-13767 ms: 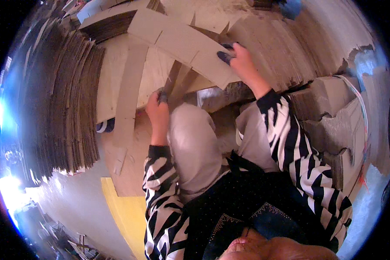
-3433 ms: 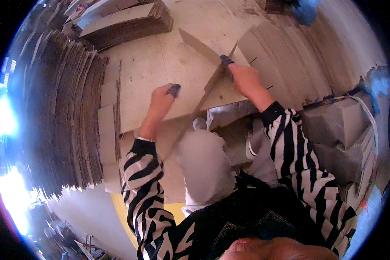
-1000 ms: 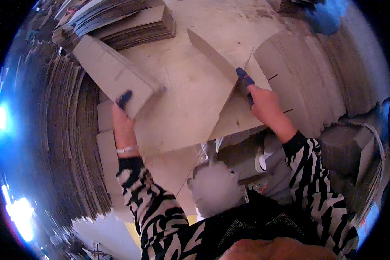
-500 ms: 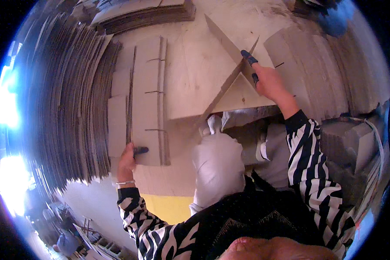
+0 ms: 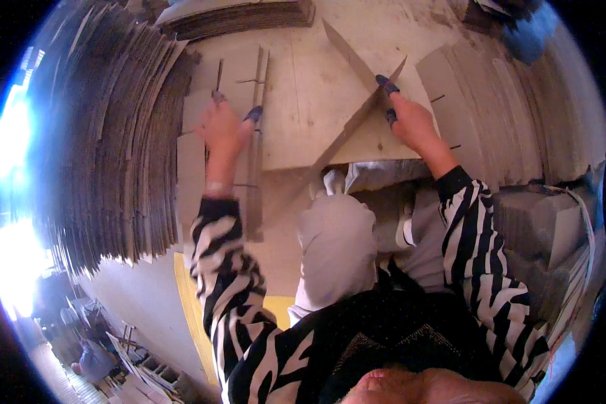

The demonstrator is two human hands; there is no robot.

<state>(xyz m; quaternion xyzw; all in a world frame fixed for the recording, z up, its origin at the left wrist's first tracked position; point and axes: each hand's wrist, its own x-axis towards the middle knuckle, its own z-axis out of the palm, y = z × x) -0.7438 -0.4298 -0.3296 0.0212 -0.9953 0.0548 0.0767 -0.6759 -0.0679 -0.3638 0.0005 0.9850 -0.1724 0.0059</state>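
Since half a second ago the left hand [image 5: 225, 131] has moved away from the body, from the near end of the slotted cardboard strips [image 5: 249, 161] to their farther part, while the right hand [image 5: 414, 121] has kept its grip on a pair of crossed cardboard strips [image 5: 357, 120]. The pale wooden table [image 5: 303, 114] spreads beneath this work, its near edge running just beyond the person's light-trousered knees [image 5: 337, 236]. Along its left side rises a great pile of brown cardboard sheets [image 5: 124, 148], their edges uneven; to the right lies another broad cardboard stack [image 5: 491, 114], fanned out, its nearest face marked with short dark slits. A lower, neater stack [image 5: 242, 19] sits at the far edge of the view. The slotted strips lie lengthwise between the left pile and the bare middle of the table, dark slots cut in from their right side. The crossed strips stand on edge at the table's right, forming an X, one arm reaching past the near edge toward the knees. The right thumb and fingers are closed near the crossing. The left thumb and forefinger stand apart over the slotted strips; blur hides whether they grip. Smallest are the dark finger covers [image 5: 387, 84] on both hands.
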